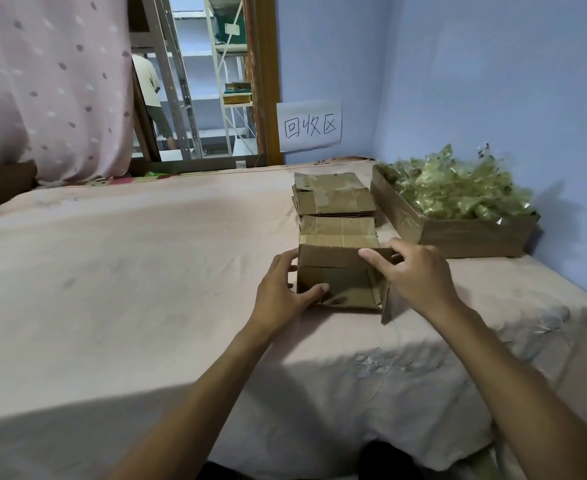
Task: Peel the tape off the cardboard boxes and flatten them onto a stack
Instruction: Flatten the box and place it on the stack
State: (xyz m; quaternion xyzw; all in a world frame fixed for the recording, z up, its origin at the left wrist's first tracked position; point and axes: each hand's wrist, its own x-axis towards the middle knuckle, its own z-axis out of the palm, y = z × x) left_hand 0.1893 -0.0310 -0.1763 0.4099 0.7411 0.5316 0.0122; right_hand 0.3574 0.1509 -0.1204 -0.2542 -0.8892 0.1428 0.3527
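A small brown cardboard box (340, 271) stands open on the pink cloth-covered table (146, 271), its flaps spread. My left hand (281, 292) holds its left side, thumb across the near face. My right hand (413, 275) grips its right wall, thumb over the top edge. Just behind the box lies a stack of flattened boxes (333, 199) with strips of tape still showing on them.
A shallow cardboard tray (472, 237) heaped with crumpled clear tape sits at the right by the blue wall. A paper sign (309, 126) hangs on the wall behind. A pink curtain (42, 81) hangs at the left. A person stands beyond the doorway.
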